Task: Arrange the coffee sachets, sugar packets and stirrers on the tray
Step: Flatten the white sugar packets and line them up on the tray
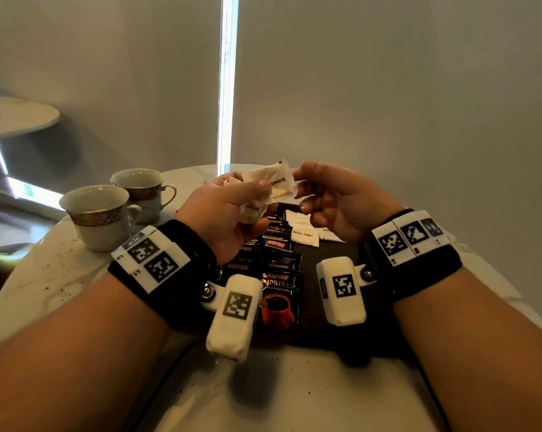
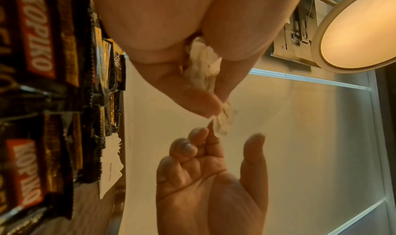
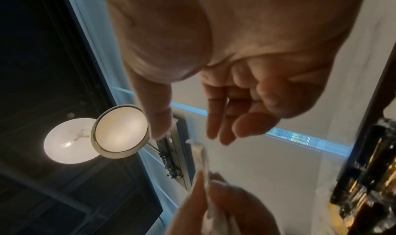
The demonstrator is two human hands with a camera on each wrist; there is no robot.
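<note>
1. On the round marble table (image 1: 39,275) a dark tray (image 1: 332,325) sits at 6 o'clock.
2. Two cups (image 1: 99,218) stand at 9 o'clock of the tray.
3. Overlapping coffee sachets (image 1: 279,275), too many to count, fill the tray's left; two sugar packets (image 1: 304,235) lie at 12 o'clock.
4. Above, the left hand (image 1: 223,216) grips a bunch of brown sugar packets (image 1: 271,185), number unclear; the right hand (image 1: 341,204), loosely curled, holds nothing.
</note>
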